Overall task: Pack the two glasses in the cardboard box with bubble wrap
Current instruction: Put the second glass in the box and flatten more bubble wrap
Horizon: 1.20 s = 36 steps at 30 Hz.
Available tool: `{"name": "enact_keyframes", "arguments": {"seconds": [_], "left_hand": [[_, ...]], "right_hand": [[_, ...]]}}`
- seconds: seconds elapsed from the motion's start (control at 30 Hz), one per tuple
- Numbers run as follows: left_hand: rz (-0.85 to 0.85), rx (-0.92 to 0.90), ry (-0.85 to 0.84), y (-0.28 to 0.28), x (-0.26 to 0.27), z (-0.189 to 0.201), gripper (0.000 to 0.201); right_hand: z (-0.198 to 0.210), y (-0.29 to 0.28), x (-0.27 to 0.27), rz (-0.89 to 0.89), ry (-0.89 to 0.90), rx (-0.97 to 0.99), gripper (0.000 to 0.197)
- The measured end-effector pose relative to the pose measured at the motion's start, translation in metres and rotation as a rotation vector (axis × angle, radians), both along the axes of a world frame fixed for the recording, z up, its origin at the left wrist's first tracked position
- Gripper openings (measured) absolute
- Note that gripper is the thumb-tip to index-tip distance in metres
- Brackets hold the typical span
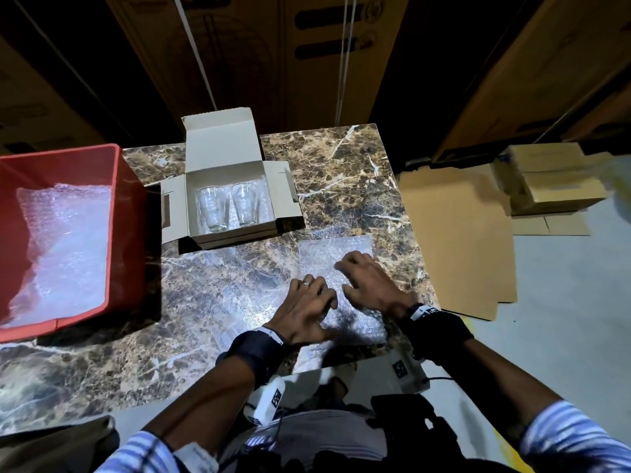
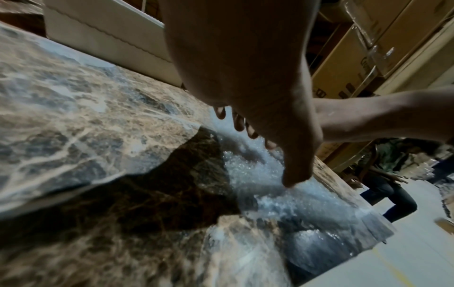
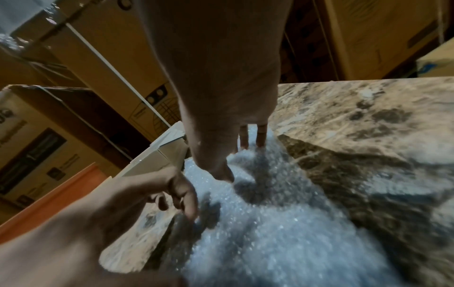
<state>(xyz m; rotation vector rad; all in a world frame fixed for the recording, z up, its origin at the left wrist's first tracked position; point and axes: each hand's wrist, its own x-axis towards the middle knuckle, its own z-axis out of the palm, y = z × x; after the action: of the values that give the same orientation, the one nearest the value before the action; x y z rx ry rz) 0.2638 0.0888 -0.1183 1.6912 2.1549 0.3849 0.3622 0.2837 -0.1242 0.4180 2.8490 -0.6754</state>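
An open cardboard box (image 1: pixel 205 138) stands at the back of the marble table (image 1: pixel 341 172). Two clear glasses (image 1: pixel 211 208) (image 1: pixel 244 203) sit side by side inside it. A sheet of bubble wrap (image 1: pixel 336 250) lies flat near the table's front right, and its near end hangs over the edge. Both hands rest on this sheet with fingers spread. My left hand (image 1: pixel 309 302) touches it with the thumb tip (image 2: pixel 291 180). My right hand (image 1: pixel 368 281) presses its fingertips (image 3: pixel 260 139) and thumb on the wrap (image 3: pixel 282 223). Neither hand holds anything.
A red bin (image 1: pixel 68 155) holding more bubble wrap (image 1: pixel 65 250) sits at the table's left. Flat cardboard (image 1: pixel 457 240) and stacked small boxes (image 1: pixel 546 186) lie on the floor to the right. Large cartons (image 1: pixel 256 56) stand behind. Another person (image 2: pixel 388 174) stands far off.
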Motion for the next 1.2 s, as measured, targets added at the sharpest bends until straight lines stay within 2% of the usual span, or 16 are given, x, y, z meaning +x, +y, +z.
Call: {"name": "enact_keyframes", "arguments": {"seconds": [0.1,0.2,0.37,0.5,0.67,0.73,0.8,0.87,0.93,0.97,1.07,1.2], "left_hand": [[-0.107,-0.024,-0.055,-0.004,0.004,-0.005,0.046],[-0.153,-0.067,-0.093,-0.007,0.006,-0.007,0.044],[-0.194,-0.148,-0.031,-0.004,0.008,0.004,0.027],[-0.137,-0.198,-0.099,-0.004,0.010,0.014,0.022],[0.082,-0.084,-0.256,-0.007,0.008,0.030,0.020],[0.191,-0.077,-0.361,-0.006,0.006,0.033,0.024],[0.270,-0.062,-0.466,-0.003,0.003,0.035,0.025],[0.339,-0.042,-0.579,0.000,0.001,0.038,0.015],[0.429,0.015,-0.672,0.004,-0.003,0.039,0.002],[0.499,0.053,-0.721,0.005,-0.005,0.039,0.004],[0.632,0.139,-0.814,0.007,-0.009,0.043,0.003],[0.701,0.217,-1.000,0.011,-0.006,0.051,0.035]], "right_hand": [[0.000,0.001,0.004,-0.011,0.014,-0.074,0.050],[0.008,0.002,0.004,-0.046,0.066,-0.188,0.041],[0.021,-0.001,0.009,-0.093,0.104,-0.280,0.029],[0.037,-0.006,0.018,-0.077,0.028,-0.434,0.032],[0.046,-0.010,0.031,-0.152,-0.184,-0.794,0.037],[0.050,-0.006,0.034,-0.135,-0.235,-0.786,0.035],[0.051,-0.002,0.037,-0.106,-0.282,-0.704,0.042],[0.050,0.002,0.037,-0.085,-0.299,-0.579,0.040],[0.049,0.007,0.036,-0.087,-0.263,-0.463,0.033],[0.049,0.010,0.034,-0.106,-0.233,-0.438,0.031],[0.056,0.015,0.031,-0.214,-0.135,-0.504,0.027],[0.058,0.020,0.022,-0.324,0.004,-0.527,0.030]]}}
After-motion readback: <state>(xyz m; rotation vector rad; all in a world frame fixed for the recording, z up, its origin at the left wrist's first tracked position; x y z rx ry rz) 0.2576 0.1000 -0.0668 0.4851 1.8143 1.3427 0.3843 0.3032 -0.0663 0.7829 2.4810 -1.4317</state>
